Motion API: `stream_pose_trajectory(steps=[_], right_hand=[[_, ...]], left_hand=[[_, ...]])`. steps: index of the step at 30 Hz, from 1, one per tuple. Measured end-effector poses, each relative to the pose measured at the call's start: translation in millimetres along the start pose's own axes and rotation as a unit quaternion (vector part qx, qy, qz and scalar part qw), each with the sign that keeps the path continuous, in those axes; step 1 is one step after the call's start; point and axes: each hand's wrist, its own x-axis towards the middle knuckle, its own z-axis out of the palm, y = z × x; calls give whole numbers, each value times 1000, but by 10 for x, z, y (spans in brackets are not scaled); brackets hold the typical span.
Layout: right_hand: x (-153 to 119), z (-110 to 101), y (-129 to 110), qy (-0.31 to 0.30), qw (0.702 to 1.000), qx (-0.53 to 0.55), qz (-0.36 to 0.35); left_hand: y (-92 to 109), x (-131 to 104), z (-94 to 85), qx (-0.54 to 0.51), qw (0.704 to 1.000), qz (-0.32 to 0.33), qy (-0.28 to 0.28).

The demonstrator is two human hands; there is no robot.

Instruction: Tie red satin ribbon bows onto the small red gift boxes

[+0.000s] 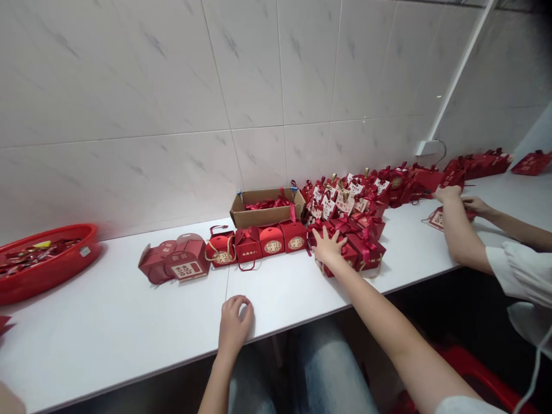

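Right arm (401, 336), hand (328, 248) on boxes (371, 259), bows (366, 237) upward

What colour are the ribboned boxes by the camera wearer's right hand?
The boxes are deep red, with crimson ribbons; it shows in the head view.

Workroom, perhaps (table (129, 322), red boxes (272, 241)).

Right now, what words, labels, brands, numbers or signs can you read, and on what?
"囍": pale label on the dark red box left of the row.
Characters above it: too blurred.
Gold emblems on the bright red boxes: too blurred.
Marks on the ribboned boxes under the right hand: too small.
White tags behind: too small.
Sticker on the red basket: too small.
No brand or number is readable.
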Motion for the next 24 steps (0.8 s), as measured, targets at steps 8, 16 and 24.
stream_pose_trajectory(steps=[8, 16, 24], right_hand=[[-75, -294, 441, -51, 996, -59, 35], [94, -389, 923, -43, 997, -56, 29], [317, -421, 1226, -23, 998, -59, 13]], left_hand=[[-34, 15, 22, -2, 1000, 0, 3], [-65, 33, 39, 6, 1000, -1, -1], [-43, 40, 13, -2, 1000, -10, -1]])
